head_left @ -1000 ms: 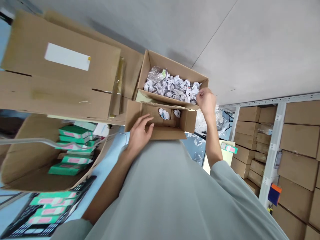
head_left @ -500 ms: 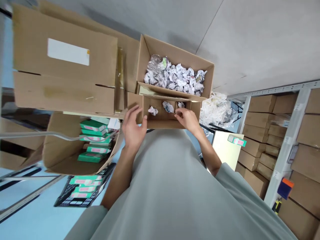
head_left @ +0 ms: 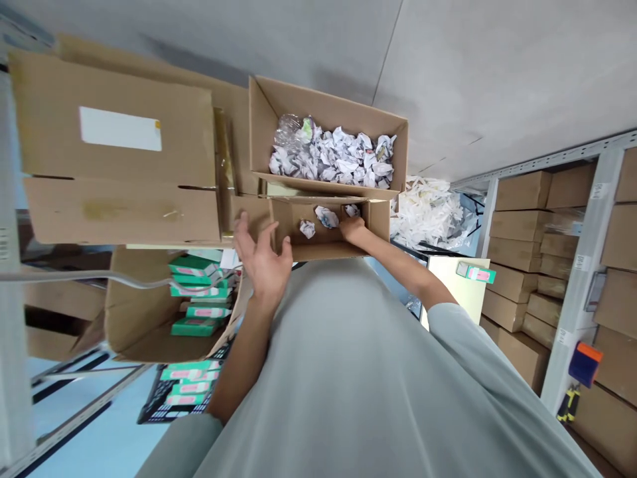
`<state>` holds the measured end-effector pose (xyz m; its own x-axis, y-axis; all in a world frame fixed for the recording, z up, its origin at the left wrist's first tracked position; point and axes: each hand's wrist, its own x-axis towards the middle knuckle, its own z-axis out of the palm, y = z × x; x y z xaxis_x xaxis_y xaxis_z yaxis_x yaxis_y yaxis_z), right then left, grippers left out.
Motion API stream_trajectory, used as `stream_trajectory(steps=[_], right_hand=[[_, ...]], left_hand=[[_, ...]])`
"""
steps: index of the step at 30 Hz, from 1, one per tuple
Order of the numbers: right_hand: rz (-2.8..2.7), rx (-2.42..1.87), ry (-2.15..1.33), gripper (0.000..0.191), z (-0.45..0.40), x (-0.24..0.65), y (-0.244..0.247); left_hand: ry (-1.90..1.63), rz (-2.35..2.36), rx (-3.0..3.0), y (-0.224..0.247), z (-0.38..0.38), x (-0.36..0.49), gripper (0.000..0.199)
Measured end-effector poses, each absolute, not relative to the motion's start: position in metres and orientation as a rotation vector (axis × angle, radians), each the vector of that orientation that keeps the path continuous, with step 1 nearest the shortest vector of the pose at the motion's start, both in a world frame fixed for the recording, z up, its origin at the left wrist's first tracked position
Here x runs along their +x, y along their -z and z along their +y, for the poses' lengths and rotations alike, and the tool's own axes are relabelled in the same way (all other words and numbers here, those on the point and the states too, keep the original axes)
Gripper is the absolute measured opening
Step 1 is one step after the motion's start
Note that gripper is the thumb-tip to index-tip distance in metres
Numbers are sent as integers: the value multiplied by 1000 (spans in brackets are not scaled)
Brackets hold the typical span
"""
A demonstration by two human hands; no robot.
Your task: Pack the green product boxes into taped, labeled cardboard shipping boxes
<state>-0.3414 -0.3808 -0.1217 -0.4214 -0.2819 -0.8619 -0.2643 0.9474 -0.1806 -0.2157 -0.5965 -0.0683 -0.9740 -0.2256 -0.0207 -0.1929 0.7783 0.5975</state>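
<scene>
A small open cardboard box [head_left: 323,253] lies directly in front of me, with a few crumpled paper balls inside. My right hand [head_left: 352,230] reaches down into its right end, beside one paper ball [head_left: 352,210]; its fingertips are hidden, so I cannot tell if they grip anything. Two other paper balls, one in the middle [head_left: 326,216] and one further left [head_left: 307,229], rest on the bottom. At the box's left end, my left hand [head_left: 263,262] has its fingers spread, holding nothing, close to the raised flap [head_left: 253,216].
Behind stands a larger carton [head_left: 328,99] full of crumpled paper. A big closed carton [head_left: 119,159] is at the left. Below it, another carton [head_left: 142,318] holds green-and-white packs [head_left: 199,325]. White shredded paper [head_left: 428,212] lies right, near shelves of boxes [head_left: 522,232].
My right hand has gone deeper into the small box at its right end. The left hand stays spread near the left flap. The view has shifted slightly.
</scene>
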Motion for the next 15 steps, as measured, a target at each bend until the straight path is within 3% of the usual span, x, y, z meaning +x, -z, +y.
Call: stream_trajectory(steps=[8, 15], right_hand=[[2026, -352, -11, 49, -377, -331, 119], [2039, -414, 117, 42, -376, -335, 102]], left_hand=[[917, -2919, 354, 70, -596, -216, 42], [953, -2930, 340, 69, -599, -219, 47]])
